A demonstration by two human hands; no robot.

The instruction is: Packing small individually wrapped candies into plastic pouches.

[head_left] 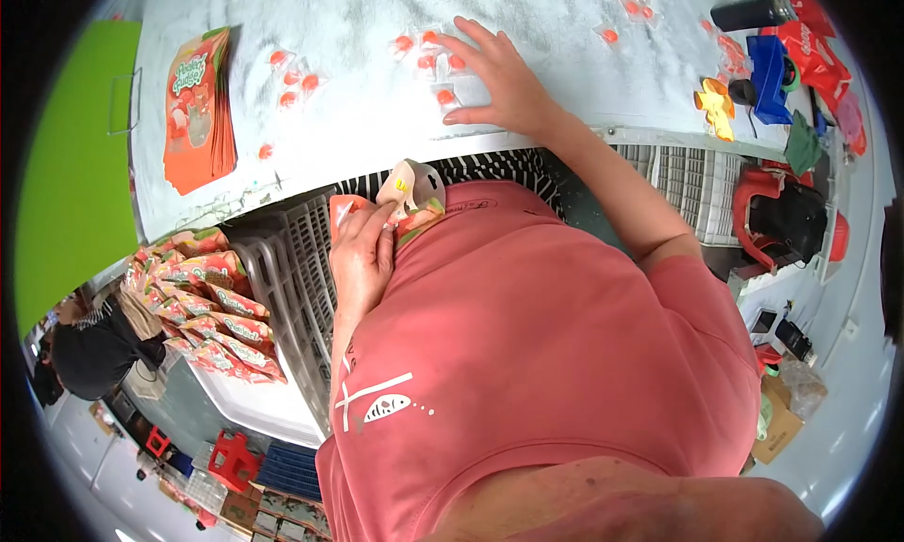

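My left hand (361,259) is closed on an orange-and-cream snack pouch (407,192) at the table's front edge, close to my body. The mouth of this pouch looks spread apart; what is inside cannot be made out. My right hand (508,79) reaches over the table with fingers spread and nothing in its grasp. Beside its fingertips lie several clear-wrapped red candies (427,62), one of them, a single candy (445,97), near the thumb. Another loose group of wrapped candies (290,79) is further left.
A stack of flat orange pouches (201,109) lies at the table's left. Filled pouches (217,302) are piled in a white crate (301,391) below. At the right sit a dark bottle (751,13), a blue holder (770,79) and a yellow item (716,107). A red chair (753,212) stands beyond.
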